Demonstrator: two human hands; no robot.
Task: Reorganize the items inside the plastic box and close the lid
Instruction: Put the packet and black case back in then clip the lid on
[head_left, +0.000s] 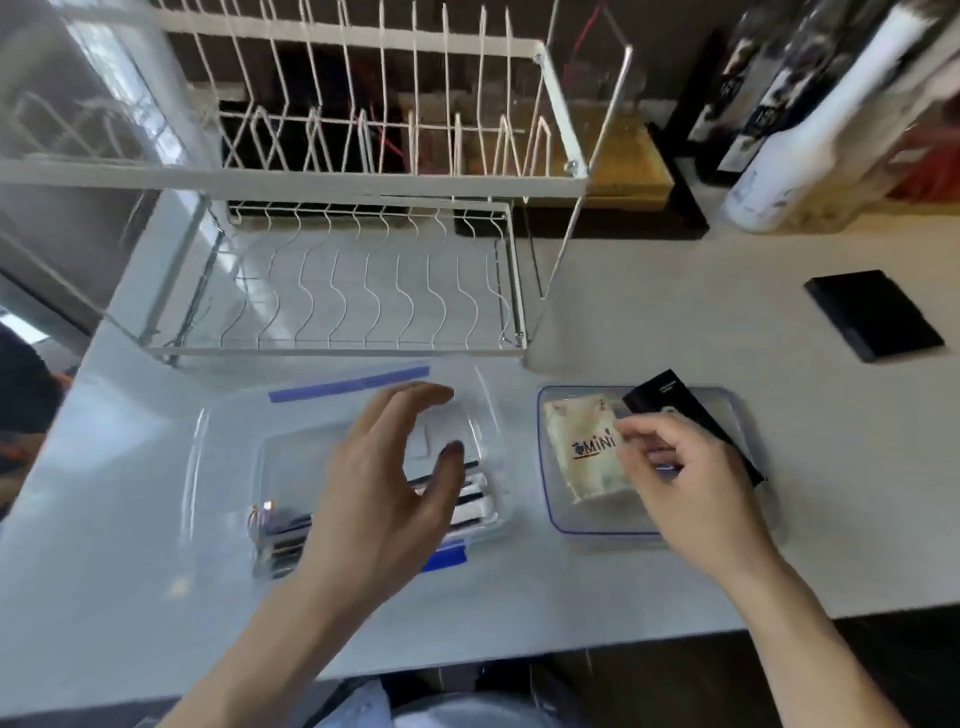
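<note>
Plastic box (470, 431) under left hand (384, 483); lid (587, 519) under right hand (691, 483).

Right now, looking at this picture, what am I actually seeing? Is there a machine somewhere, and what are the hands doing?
There is no machine here. A person wears a camera on the head, so this single picture looks down at their own two hands over a pale table.

The left hand hovers open above a clear plastic box that holds dark and white items, too blurred to name. The right hand pinches a slim black box over the clear lid, which lies flat to the right with a beige packet marked MINI on it.

Behind stands a white wire dish rack. A flat black object lies at the far right, with a white bottle beyond.
</note>
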